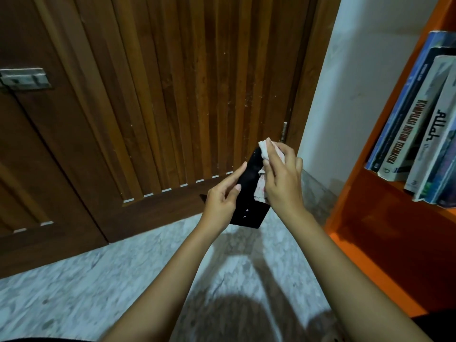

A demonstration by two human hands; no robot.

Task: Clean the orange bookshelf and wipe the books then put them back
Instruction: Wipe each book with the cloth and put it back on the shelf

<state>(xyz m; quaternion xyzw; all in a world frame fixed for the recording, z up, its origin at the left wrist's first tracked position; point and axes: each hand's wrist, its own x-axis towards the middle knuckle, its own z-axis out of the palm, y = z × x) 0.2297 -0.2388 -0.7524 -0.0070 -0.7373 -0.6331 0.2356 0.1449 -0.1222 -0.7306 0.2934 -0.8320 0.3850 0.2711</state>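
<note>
Black book [246,211] title unreadable; shelf books [419,119] cropped

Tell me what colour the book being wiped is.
The book is black, clearest in the head view.

Over on the right, the orange bookshelf [365,193] stood on the pale marbled floor [98,292]. Up on its board, a row of books [419,119] stood spine out, packed tight together: a blue-spined book [404,99] at the left end, the white "Kompilasi Hukum Telematika" book [407,134] further along, the pale "Allah" book [436,127] right against it, and more ran off past the edge of view
</note>
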